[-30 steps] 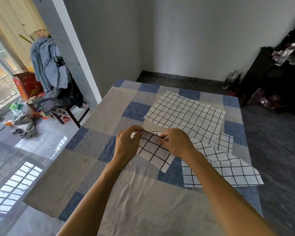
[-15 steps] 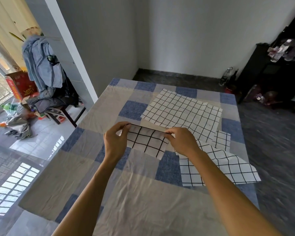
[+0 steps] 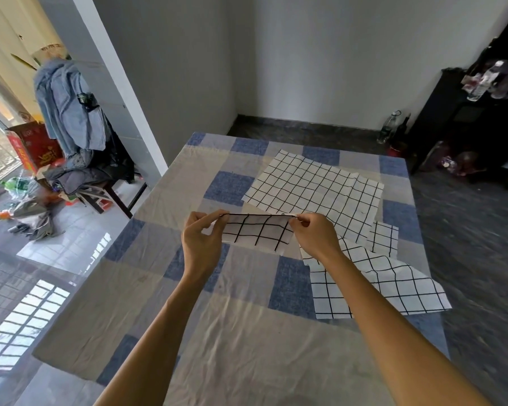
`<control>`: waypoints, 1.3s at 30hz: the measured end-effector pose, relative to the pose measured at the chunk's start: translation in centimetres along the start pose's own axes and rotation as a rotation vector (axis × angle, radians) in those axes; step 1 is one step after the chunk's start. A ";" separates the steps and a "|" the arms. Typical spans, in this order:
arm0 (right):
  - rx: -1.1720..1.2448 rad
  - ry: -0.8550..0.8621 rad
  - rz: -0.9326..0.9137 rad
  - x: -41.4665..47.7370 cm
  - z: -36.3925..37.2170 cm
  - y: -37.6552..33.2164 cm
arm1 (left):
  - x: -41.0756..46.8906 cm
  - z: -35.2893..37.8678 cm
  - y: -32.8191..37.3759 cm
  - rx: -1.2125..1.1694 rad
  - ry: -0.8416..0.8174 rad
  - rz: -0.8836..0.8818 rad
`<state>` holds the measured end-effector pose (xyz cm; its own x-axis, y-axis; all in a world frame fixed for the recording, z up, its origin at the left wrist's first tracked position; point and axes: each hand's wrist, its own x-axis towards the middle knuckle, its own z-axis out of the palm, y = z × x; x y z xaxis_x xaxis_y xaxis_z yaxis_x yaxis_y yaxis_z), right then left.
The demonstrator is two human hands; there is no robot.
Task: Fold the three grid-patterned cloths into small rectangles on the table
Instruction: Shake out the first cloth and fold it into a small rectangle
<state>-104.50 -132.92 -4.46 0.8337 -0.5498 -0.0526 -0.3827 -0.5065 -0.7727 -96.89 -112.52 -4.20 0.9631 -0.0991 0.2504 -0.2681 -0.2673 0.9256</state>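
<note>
Fingers of the left hand (image 3: 201,241) are pinching the left end of a folded cloth (image 3: 258,233), thumb and fingertips pressed together on its top edge. Fingers of the right hand (image 3: 316,238) are pinching the right end of that same edge in the same way. Between the two hands the top edge is stretching taut and level, and the rest of the cloth, white with a large black grid, is hanging down in a short band just above the table (image 3: 241,332).

Farther back and to the right, a large cloth (image 3: 314,186) with a finer black grid is lying spread open on the table, slightly wrinkled. Nearer and to the right, a third cloth (image 3: 393,285) with a large grid is lying rumpled, its far edge tucked under the large cloth and its near corner reaching past the table's right edge. A blue, grey and beige checked covering is draping the whole table. Both bare forearms are reaching in from the near side.
</note>
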 end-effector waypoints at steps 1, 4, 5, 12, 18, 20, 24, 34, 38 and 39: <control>-0.003 -0.014 0.008 0.1 0.0 0.0 | 0.1 0.0 -0.2 0.005 -0.005 -0.005; 0.011 -0.051 0.047 0.3 0.0 0.1 | 0.2 -0.1 -0.6 -0.013 -0.019 -0.003; 0.025 -0.051 0.062 0.3 0.0 0.1 | 0.1 -0.2 -0.7 -0.034 -0.028 0.000; 0.199 -0.049 0.033 0.2 0.1 0.0 | -0.5 -0.3 -1.2 -0.086 -0.088 0.043; 0.271 0.072 -0.026 0.7 0.2 0.2 | -1.0 -0.2 -2.1 -0.072 -0.101 0.027; 0.254 0.089 -0.072 0.7 -0.1 0.1 | -1.2 -0.4 -2.4 -0.052 -0.115 0.022; 0.179 0.109 -0.183 0.8 -0.5 -0.3 | -1.8 -0.7 -3.1 0.100 -0.197 0.058; -0.392 -0.053 -0.542 1.1 -1.1 -1.5 | -2.3 0.9 -1.2 0.282 -0.447 0.084; -0.543 -0.115 -0.566 1.0 -0.6 -2.0 | -0.7 3.1 0.7 0.455 -0.495 0.348; -0.555 -0.117 -0.577 0.9 -0.5 -2.1 | -0.4 3.4 0.9 0.491 -0.507 0.409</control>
<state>-103.14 -132.72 -2.54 0.9846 -0.0437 0.1691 0.0041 -0.9621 -0.2728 -97.60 -115.98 -4.44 0.6900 -0.6703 0.2731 -0.6895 -0.4939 0.5298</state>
